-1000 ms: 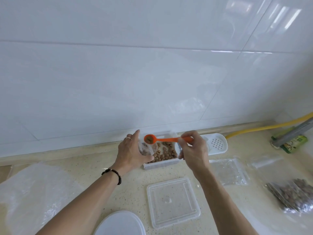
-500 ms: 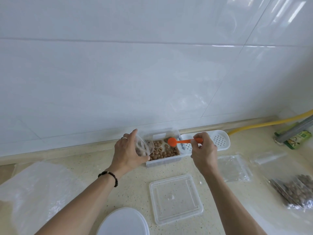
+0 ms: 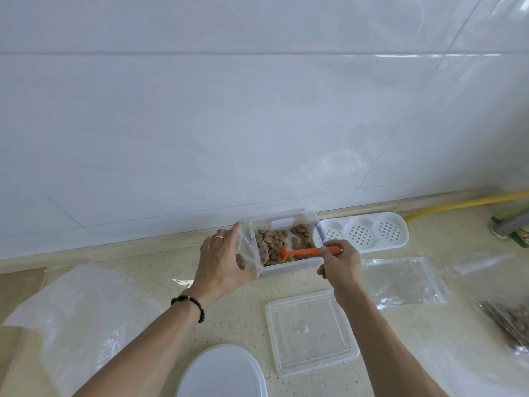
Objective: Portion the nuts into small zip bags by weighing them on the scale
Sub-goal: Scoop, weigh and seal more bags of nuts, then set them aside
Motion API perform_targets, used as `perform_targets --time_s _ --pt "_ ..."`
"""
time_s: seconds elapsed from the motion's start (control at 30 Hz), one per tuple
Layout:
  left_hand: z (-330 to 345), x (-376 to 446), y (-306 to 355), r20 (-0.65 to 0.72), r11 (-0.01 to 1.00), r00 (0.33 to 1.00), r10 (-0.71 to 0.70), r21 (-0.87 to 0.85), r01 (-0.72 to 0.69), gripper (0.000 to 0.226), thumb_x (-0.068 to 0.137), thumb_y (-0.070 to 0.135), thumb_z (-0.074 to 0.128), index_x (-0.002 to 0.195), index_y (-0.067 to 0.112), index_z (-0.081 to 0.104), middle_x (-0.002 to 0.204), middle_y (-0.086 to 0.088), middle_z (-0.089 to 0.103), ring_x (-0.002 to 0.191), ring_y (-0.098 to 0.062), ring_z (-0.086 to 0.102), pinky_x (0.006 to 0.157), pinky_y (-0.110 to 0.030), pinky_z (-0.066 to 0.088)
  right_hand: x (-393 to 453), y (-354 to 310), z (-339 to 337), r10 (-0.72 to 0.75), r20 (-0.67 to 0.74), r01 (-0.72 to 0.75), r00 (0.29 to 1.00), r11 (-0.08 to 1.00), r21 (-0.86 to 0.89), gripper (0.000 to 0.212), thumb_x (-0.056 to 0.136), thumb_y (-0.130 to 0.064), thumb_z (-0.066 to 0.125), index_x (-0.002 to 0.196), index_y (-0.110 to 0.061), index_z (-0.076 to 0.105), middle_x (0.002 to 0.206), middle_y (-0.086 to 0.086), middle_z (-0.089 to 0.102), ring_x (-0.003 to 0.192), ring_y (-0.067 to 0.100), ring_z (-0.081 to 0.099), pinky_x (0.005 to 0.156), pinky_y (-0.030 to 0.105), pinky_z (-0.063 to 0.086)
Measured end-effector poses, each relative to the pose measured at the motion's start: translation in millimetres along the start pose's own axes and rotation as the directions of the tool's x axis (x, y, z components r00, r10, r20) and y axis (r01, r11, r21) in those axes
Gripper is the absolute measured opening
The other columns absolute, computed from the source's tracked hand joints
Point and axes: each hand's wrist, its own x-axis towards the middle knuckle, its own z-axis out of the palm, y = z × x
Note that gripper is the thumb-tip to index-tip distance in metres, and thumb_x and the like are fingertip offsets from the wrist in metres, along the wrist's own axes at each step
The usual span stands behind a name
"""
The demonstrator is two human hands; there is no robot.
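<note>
On the counter (image 3: 171, 270), left hand (image 3: 221, 262) grips zip bag (image 3: 246, 250) — right hand (image 3: 340, 260) pinches spoon (image 3: 300, 252) among nuts (image 3: 280, 242).

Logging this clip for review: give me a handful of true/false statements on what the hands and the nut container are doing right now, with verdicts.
1. The right hand holds an orange spoon whose bowl dips into the nuts. True.
2. The left hand lies flat on the countertop. False: it holds a small zip bag open beside the clear container.
3. The square clear lid is snapped onto the container. False: it lies on the countertop, nearer the person.
4. A white perforated tray sits right of the container. True.
5. The nuts are in a metal bowl. False: they are in the clear plastic container.
</note>
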Motion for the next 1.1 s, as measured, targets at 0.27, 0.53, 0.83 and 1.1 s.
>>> perform_targets --time_s 0.27,0.53,0.83,1.1 --pt "3 13 7 0.038 0.999 0.999 0.01 0.033 -0.012 0.118 0.06 0.061 0.074 0.153 0.018 0.015 0.135 -0.003 0.047 0.129 -0.019 0.04 0.113 -0.042 0.025 0 -10 -18 0.085 -0.057 -0.069 0.995 0.967 0.246 0.012 0.096 -0.005 0.056 0.108 -0.007 0.057 0.089 0.014 0.072 0.043 0.014 0.051 0.051 0.03 0.046" --pt "0 28 29 0.069 0.998 0.996 -0.064 -0.011 0.065 0.112 0.062 0.051 0.078 0.151 0.018 0.018 0.133 -0.003 0.047 0.126 -0.021 0.042 0.108 -0.038 0.031 -21 -58 -24 -0.297 0.002 0.295 0.955 0.949 0.112 0.007 0.094 -0.006 0.059 0.093 -0.013 0.06 0.08 0.011 0.064 0.041 0.013 0.054 0.043 0.025 0.042" --pt "0 28 30 0.029 0.993 0.998 -0.058 -0.098 0.061 0.112 0.06 0.05 0.081 0.15 0.02 0.021 0.132 -0.002 0.046 0.124 -0.02 0.043 0.106 -0.041 0.033 -42 -69 -20 -0.597 0.193 0.623 0.778 0.774 -0.115 0.019 0.094 -0.004 0.058 0.085 -0.021 0.057 0.062 -0.011 0.059 0.048 0.014 0.051 0.044 0.022 0.036" --pt "2 24 14 -0.001 0.997 0.998 -0.06 -0.038 0.06 0.111 0.06 0.05 0.081 0.15 0.02 0.023 0.131 -0.004 0.046 0.126 -0.022 0.042 0.109 -0.042 0.03 -5 -37 -25 -0.314 -0.122 0.302 0.942 0.948 -0.102 0.008 0.098 -0.009 0.054 0.093 -0.015 0.057 0.089 0.0 0.061 0.049 0.023 0.061 0.041 0.018 0.043"
